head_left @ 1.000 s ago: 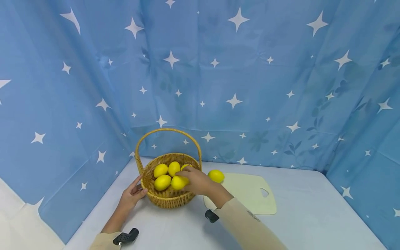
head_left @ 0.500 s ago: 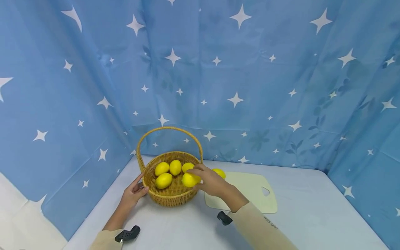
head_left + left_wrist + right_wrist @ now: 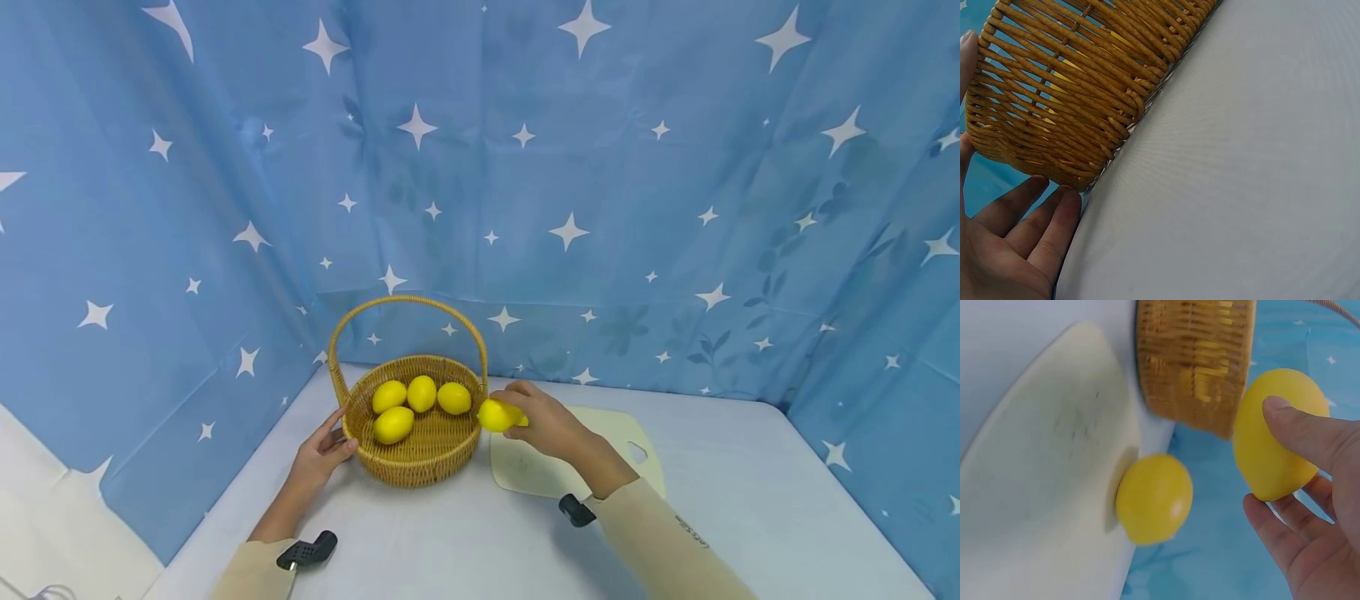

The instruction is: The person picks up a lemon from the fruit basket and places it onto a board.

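In the head view my right hand (image 3: 551,425) pinches a yellow lemon (image 3: 495,415) just right of the wicker basket (image 3: 416,473). The right wrist view shows the thumb across this held lemon (image 3: 1279,437), with fingers at its other side. My left hand (image 3: 315,462) holds the basket's left side. In the left wrist view its fingers (image 3: 1047,231) touch the woven wall low down, while a digit reaches the rim. Several lemons (image 3: 393,425) lie inside the basket. Another lemon (image 3: 1154,499) sits on the cream cutting board (image 3: 1041,487); in the head view my right hand mostly hides it.
The basket's tall arched handle (image 3: 408,298) stands upright over the lemons. Under everything is a white-covered table (image 3: 450,542), with a blue star-patterned curtain (image 3: 637,192) behind it. The cutting board (image 3: 637,429) lies flat right of the basket, partly beneath my right forearm.
My right hand has lifted a lemon from the basket and carried it right, past the rim. My left hand stays at the basket's left side.
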Available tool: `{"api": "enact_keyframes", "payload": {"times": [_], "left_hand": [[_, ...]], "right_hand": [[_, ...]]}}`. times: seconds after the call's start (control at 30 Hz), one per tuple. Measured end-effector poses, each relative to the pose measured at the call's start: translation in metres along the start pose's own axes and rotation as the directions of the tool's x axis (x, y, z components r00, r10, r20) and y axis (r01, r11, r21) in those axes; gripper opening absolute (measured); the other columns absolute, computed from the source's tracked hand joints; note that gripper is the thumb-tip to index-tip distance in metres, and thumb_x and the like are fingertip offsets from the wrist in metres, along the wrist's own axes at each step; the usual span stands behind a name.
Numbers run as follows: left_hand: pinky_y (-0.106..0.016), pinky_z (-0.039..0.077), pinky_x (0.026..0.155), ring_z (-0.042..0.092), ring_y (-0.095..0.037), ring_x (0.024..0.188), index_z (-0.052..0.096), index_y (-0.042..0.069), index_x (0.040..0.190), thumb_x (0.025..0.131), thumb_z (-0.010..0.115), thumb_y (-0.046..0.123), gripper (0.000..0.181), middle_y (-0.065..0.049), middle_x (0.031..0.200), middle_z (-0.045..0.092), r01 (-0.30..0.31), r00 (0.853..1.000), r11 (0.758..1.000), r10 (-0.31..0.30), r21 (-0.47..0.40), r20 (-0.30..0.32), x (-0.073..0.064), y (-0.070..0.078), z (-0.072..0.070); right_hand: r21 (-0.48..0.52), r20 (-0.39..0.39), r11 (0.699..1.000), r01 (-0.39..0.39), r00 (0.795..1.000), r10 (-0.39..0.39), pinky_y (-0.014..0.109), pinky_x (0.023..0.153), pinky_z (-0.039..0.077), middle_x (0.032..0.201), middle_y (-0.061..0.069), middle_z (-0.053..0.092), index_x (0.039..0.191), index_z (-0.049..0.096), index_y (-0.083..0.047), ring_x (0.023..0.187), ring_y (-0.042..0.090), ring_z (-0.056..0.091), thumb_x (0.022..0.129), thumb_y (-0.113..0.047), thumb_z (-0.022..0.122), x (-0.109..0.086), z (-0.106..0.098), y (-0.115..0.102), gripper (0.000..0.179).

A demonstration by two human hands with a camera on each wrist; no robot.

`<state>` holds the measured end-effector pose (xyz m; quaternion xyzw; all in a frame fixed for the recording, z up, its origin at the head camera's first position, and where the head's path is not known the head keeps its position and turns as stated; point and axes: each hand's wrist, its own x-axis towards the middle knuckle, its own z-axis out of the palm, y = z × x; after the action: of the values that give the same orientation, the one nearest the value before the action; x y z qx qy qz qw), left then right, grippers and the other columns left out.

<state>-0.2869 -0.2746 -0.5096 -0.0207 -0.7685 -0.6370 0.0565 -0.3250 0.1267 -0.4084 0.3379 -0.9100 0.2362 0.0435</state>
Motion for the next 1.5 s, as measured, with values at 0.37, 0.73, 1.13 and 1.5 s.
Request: {"api": "enact_keyframes", "payload": {"times": [0.37, 0.73, 1.13, 1.5], "left_hand": [[-0.025, 0.049, 0.090, 0.051, -0.025, 0.125, 0.028, 0.026, 0.155, 0.096, 0.065, 0.020, 0.071, -0.022, 0.145, 0.043, -0.002, 1.000, 1.000, 0.002, -0.003, 0.006, -0.001, -0.001, 0.001], [-0.025, 0.050, 0.089, 0.050, -0.028, 0.125, 0.028, 0.024, 0.155, 0.095, 0.066, 0.019, 0.071, -0.022, 0.144, 0.044, -0.016, 1.000, 1.000, 0.016, 0.015, -0.003, 0.000, -0.004, 0.000], [-0.023, 0.050, 0.088, 0.055, -0.012, 0.115, 0.029, 0.022, 0.155, 0.095, 0.065, 0.017, 0.070, -0.025, 0.143, 0.044, -0.006, 1.000, 1.000, 0.006, -0.011, -0.006, -0.001, 0.001, 0.001], [-0.024, 0.049, 0.089, 0.051, -0.028, 0.123, 0.030, 0.022, 0.155, 0.095, 0.066, 0.017, 0.070, -0.025, 0.144, 0.043, 0.003, 1.000, 1.000, -0.003, -0.012, -0.010, -0.001, 0.001, 0.002]], "right_hand": [[-0.064, -0.021, 0.996, -0.069, 0.997, 0.068, 0.043, 0.094, 0.048, 0.130, 0.003, 0.051, 0.138, 0.056, -0.020, 0.113, 0.024, 0.053, 0.084, -0.012, 0.078, -0.014, -0.010, 0.033, 0.059], [-0.073, -0.044, 0.991, -0.110, 0.993, 0.106, 0.047, 0.094, 0.048, 0.127, 0.006, 0.051, 0.137, 0.057, -0.015, 0.110, 0.026, 0.054, 0.083, -0.012, 0.079, -0.028, -0.015, 0.058, 0.058], [-0.041, -0.050, 0.982, -0.182, 0.982, 0.180, 0.052, 0.098, 0.043, 0.126, 0.008, 0.053, 0.137, 0.056, -0.011, 0.115, 0.030, 0.052, 0.082, -0.009, 0.079, -0.038, -0.013, 0.086, 0.060], [-0.050, -0.052, 0.971, -0.235, 0.971, 0.233, 0.053, 0.098, 0.043, 0.122, 0.008, 0.053, 0.136, 0.057, -0.009, 0.112, 0.031, 0.053, 0.082, -0.006, 0.078, -0.045, -0.007, 0.105, 0.057]]}}
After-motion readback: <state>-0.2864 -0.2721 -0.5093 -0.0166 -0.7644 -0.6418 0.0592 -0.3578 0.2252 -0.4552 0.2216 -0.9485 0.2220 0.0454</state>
